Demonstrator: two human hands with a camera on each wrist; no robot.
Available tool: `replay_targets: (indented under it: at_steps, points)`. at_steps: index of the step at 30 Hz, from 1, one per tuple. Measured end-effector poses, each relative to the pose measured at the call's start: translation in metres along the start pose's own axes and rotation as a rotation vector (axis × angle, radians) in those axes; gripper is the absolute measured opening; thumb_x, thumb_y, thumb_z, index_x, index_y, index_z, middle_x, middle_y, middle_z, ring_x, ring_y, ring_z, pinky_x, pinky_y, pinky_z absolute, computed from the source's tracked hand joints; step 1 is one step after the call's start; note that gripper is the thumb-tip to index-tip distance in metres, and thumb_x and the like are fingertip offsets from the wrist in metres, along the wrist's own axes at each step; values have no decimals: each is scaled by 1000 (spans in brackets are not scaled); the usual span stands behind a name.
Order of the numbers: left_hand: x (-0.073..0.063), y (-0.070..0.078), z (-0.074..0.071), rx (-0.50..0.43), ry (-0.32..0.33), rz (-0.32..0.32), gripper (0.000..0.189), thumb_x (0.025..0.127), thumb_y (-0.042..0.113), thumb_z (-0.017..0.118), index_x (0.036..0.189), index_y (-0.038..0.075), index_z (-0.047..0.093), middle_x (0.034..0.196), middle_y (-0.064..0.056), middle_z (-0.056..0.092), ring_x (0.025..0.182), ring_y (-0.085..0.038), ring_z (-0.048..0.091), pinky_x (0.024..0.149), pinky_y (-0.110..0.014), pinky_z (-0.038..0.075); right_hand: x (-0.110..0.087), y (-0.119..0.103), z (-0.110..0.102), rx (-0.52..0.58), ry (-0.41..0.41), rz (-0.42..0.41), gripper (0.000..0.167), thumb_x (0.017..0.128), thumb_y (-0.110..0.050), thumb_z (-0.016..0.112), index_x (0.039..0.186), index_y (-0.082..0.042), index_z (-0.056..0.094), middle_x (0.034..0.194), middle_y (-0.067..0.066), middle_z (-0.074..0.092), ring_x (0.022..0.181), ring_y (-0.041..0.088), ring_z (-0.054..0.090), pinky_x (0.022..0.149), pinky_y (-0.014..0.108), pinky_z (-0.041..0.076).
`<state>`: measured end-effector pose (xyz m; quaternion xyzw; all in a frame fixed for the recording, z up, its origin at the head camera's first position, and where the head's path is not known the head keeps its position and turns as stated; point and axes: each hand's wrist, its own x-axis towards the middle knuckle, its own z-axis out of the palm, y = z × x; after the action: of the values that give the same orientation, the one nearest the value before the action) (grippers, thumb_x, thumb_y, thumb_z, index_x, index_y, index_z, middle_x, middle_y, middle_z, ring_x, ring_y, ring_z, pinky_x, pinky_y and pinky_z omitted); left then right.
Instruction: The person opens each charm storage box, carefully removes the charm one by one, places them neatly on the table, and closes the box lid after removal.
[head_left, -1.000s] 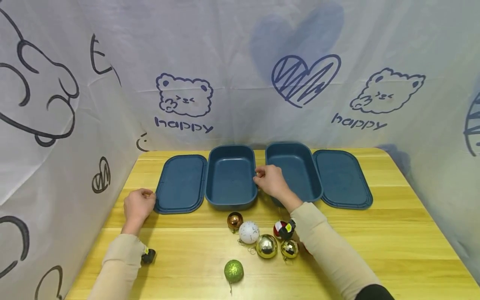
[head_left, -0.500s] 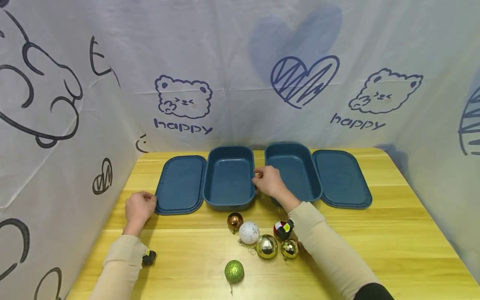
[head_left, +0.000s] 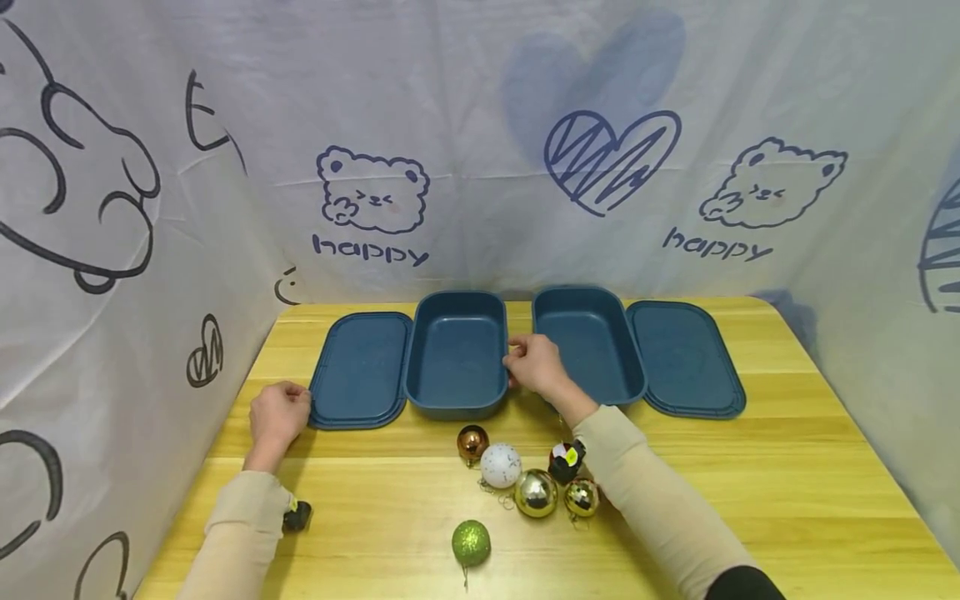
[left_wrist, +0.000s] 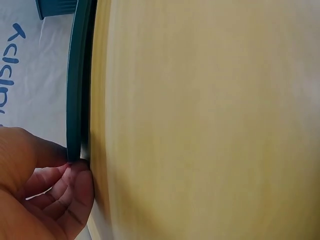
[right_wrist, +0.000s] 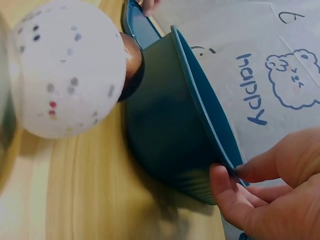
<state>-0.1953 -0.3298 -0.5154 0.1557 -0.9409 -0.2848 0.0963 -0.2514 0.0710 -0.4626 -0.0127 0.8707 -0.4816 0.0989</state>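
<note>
My left hand [head_left: 280, 413] is at the near left corner of a flat dark blue lid [head_left: 362, 371]. In the left wrist view, thumb and fingers pinch the edge of that lid [left_wrist: 75, 85]. Right of the lid, and against it, stands an open dark blue storage box [head_left: 459, 407]. My right hand [head_left: 536, 365] pinches the right rim of this box. The right wrist view has the thumb over the rim of the box [right_wrist: 165, 100] and fingers against its outer wall. Only bare bottom shows inside the box.
A second blue box [head_left: 592, 333] and lid [head_left: 686, 358] lie to the right. In front are several Christmas baubles: copper [head_left: 472, 442], white speckled [head_left: 500, 465], large gold [head_left: 536, 492], small gold [head_left: 582, 497], green glitter [head_left: 471, 543], and a dark one partly behind the right wrist camera.
The left box has shifted slightly left, with my right hand on its rim, and the gap between the boxes is a little wider. My left hand stays at the lid's corner.
</note>
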Motion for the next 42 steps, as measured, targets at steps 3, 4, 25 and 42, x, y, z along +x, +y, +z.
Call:
replay_targets:
  at_steps: [3,4,25,42]
  points:
    - [0,-1,0,-22,-17,-8,30,102,14,59,109,-9,77,103,-28,77,98,-48,69,87,-59,54,0,0,3,14,17,-1,47,104,-3,59,151,3,55,87,9,68,81,43,76,54,25,52]
    - [0,-1,0,-27,-25,-11,30,103,14,59,111,-10,76,106,-28,77,100,-49,69,89,-60,54,0,0,5,15,18,-2,47,104,-3,58,151,3,55,81,7,65,78,43,74,54,25,50]
    - [8,-1,-8,-183,-168,-134,38,109,18,55,128,-11,70,108,-29,77,54,-6,66,58,-24,49,-8,7,13,86,80,-35,42,108,-6,56,149,-2,58,115,20,69,70,16,56,60,27,41]
    - [8,21,-24,-547,-239,-283,54,114,29,45,155,-6,48,157,-31,48,73,15,58,71,-14,58,-8,8,14,87,95,-59,43,106,-5,59,149,-1,59,115,20,70,74,23,69,64,26,50]
